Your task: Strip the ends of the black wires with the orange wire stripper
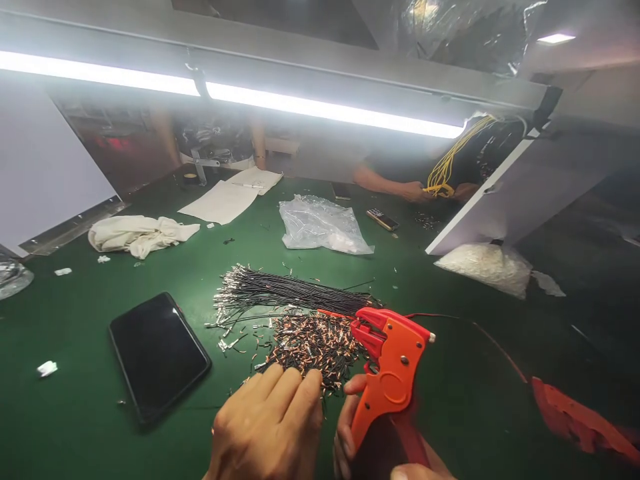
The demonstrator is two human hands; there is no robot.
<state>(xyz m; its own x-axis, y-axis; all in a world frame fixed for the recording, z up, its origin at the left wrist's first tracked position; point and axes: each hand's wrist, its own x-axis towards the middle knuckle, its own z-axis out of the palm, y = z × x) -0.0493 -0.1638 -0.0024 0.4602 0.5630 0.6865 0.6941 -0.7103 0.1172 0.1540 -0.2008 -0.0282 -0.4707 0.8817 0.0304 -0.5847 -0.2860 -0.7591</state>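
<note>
Nearest to the camera, the left hand (267,427) is laid palm down on the green counter (80,320), its fingers (293,390) curled together at the near edge of a heap of cut wire ends (313,343); whether a piece is pinched under the fingertips cannot be told, since the back of the hand hides them. Just beside it, the right hand (373,447) is closed around the handles of an orange wire stripper (387,370); the tool is held upright with its head pointing away from the person and a little to the left, so that the head stands over the heap, probably so that the offcuts drop in one place.

Behind the heap, a bundle of black wires (295,293) is laid flat and roughly parallel, with the bare metal ends fanned toward the left; it is kept within easy reach of both hands. A thin red wire (480,330) runs from the head of the stripper to the right, toward a blurred red object (580,420) at the lower right.

A dark phone (157,353) lies face up to the left of the hands, apart from the wires. Further back, a crumpled white cloth (137,235), sheets of paper (233,195) and a clear plastic bag (320,225) are set aside. Across the counter, another person's hand (417,192) holds yellow wires (450,167).
</note>
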